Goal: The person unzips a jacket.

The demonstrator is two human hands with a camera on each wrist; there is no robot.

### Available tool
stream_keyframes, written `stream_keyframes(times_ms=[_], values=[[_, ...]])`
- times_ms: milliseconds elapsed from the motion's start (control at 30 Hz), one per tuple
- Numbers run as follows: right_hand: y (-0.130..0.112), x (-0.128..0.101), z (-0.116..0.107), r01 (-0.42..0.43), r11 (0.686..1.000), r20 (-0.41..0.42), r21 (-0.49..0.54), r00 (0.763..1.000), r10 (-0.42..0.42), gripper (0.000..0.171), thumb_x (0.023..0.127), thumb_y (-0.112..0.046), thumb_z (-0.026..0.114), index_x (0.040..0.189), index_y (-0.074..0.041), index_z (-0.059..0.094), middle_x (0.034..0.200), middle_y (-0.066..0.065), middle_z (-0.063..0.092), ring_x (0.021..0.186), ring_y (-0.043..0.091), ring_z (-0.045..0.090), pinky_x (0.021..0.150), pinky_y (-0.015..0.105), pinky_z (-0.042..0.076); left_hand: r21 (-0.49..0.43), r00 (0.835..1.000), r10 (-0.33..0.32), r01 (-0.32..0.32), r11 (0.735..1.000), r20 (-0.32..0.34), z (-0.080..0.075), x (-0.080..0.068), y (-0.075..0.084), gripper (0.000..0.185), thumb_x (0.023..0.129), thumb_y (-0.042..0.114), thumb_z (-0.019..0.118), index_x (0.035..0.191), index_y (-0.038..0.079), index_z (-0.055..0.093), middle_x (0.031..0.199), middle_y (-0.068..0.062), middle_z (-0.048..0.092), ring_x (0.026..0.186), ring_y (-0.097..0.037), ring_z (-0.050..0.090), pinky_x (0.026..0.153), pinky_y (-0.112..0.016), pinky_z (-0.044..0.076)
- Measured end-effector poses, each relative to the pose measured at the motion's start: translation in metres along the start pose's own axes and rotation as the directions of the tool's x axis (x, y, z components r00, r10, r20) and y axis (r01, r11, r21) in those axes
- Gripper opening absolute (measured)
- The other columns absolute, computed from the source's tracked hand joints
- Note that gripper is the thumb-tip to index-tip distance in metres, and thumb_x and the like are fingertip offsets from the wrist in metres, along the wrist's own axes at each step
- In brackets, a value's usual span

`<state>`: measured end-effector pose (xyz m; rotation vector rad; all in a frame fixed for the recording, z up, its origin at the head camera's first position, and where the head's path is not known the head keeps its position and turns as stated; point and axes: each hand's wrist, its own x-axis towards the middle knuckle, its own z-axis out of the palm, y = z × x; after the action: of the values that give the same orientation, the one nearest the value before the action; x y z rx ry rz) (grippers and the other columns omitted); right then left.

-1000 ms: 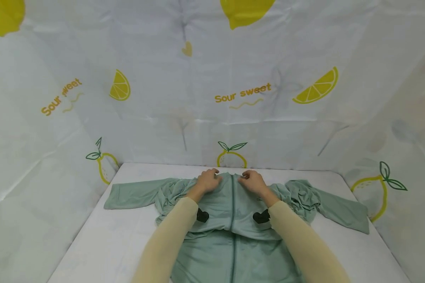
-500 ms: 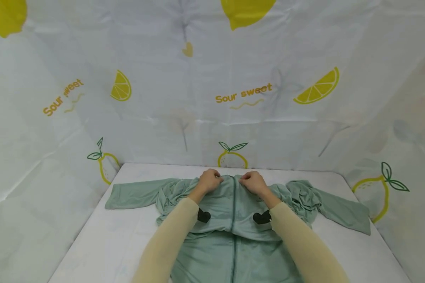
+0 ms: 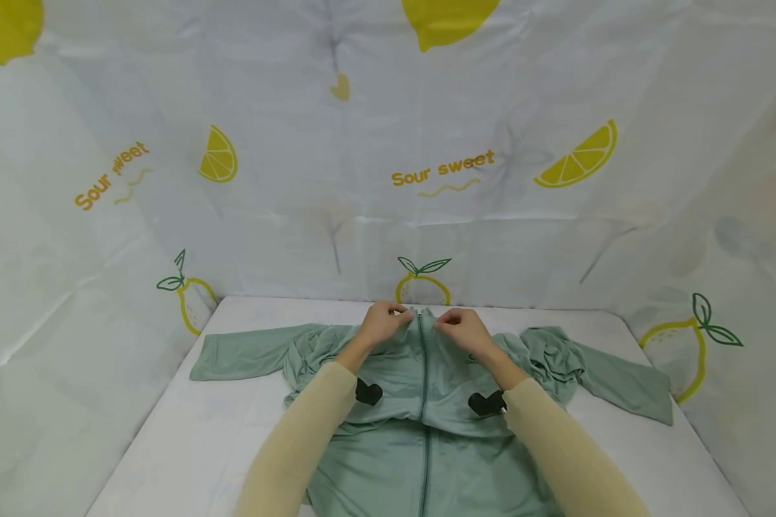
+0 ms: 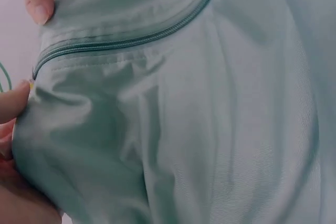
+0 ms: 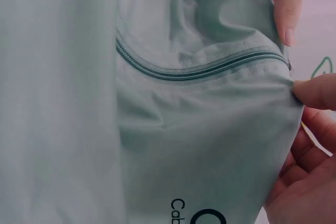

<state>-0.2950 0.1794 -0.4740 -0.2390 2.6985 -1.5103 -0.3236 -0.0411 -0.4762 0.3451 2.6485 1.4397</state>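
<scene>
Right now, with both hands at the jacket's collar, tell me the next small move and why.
Probably draw the collar edge taut and lay it flat. The left hand and right hand pinch the green jacket on either side of the closed zipper, and the fabric near both shoulders is bunched.

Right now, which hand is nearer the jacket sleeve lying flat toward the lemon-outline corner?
Left. The left hand pinches the collar on that sleeve's side of the zipper; the right hand pinches across it, farther off.

Head high; wrists close on jacket (image 3: 420, 373)
</scene>
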Motion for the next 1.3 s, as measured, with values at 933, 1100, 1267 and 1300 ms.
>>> stream_keyframes(times_ms=[933,1100,1267,1300], values=[[-0.019,-0.041,-0.026,0.137,0.987,-0.071,0.084,0.989,-0.131,0.016,0.098,-0.013,0.071,0.104,0.002,0.072,0.1,0.014,0.07,0.088,0.022,0.063,0.075,0.034,0.051,-0.182,0.976,0.21,-0.196,0.964,0.061,-0.007,-0.028,0.03,0.02,0.104,0.02,0.062,0.111,0.004,0.07,0.105,-0.008,0.068,0.089,-0.017,0.059,0.077,-0.034,0.049],[-0.035,-0.042,-0.017,0.154,0.988,-0.122,-0.019,0.98,-0.155,0.016,0.098,-0.017,0.071,0.101,-0.001,0.074,0.096,0.011,0.071,0.087,0.025,0.066,0.076,0.038,0.053,-0.172,0.968,0.245,-0.232,0.957,0.055,-0.008,-0.03,0.034,0.02,0.104,0.02,0.061,0.111,0.004,0.071,0.106,-0.008,0.068,0.09,-0.018,0.06,0.078,-0.034,0.05],[-0.047,-0.041,-0.004,0.123,0.992,-0.124,-0.034,0.984,-0.126,0.023,0.098,-0.023,0.071,0.1,0.0,0.075,0.094,0.011,0.072,0.085,0.026,0.066,0.075,0.04,0.053,-0.168,0.965,0.253,-0.238,0.957,0.071,-0.008,-0.032,0.037,0.021,0.104,0.02,0.061,0.112,0.003,0.07,0.106,-0.009,0.068,0.088,-0.017,0.059,0.076,-0.033,0.049],[-0.048,-0.04,-0.003,0.119,0.992,-0.127,-0.03,0.984,-0.122,0.022,0.098,-0.022,0.071,0.099,0.0,0.075,0.093,0.011,0.072,0.084,0.025,0.066,0.073,0.039,0.053,-0.167,0.965,0.253,-0.237,0.957,0.077,-0.008,-0.032,0.037,0.021,0.104,0.02,0.061,0.112,0.003,0.07,0.105,-0.009,0.068,0.087,-0.017,0.058,0.076,-0.032,0.048]])
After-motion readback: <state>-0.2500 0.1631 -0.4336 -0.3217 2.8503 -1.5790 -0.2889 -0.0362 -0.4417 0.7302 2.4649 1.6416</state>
